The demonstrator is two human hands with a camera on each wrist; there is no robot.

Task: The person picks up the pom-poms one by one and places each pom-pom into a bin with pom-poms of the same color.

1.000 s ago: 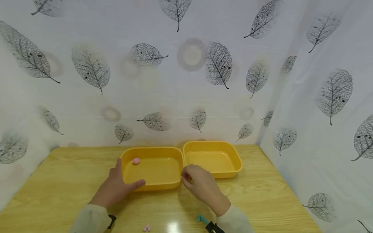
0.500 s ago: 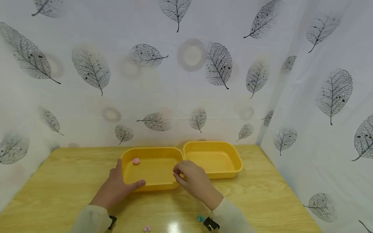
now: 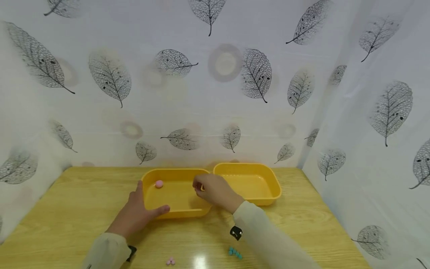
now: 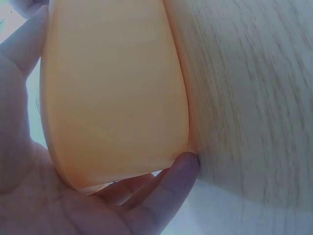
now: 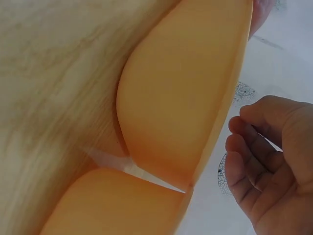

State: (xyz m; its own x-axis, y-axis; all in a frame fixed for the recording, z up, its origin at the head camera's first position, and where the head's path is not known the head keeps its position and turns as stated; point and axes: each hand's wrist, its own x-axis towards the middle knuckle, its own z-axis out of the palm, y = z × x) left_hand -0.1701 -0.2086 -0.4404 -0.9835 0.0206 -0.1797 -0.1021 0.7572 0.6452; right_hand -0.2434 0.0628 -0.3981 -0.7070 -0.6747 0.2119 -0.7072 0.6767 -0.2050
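Yellow tray, left side of the pair, and that left tray (image 3: 164, 198) is where the work is! It sits on the bench (image 3: 289, 224), a round pink piece (image 3: 159, 184) near its far left corner. Left hand (image 3: 134, 215) is wrapped round the end, thumb along the near rim, fingers curled to the wall: a steadying grasp, by the look of it. And over the tray's right end, the right hand (image 3: 215, 190), fingertips bunched together! Anything pinched in that grip? Cannot tell; the fingers hide it. The right tray (image 3: 246, 185) stands just beside. Small pink beads (image 3: 170, 261) and a teal strand (image 3: 235, 252) lie nearer the person. I'd call this the placing-or-picking step, right hand in position. The next move seems to ask for fingertips lowered past the rim, then loosened or closed, with the left anchoring firmly.
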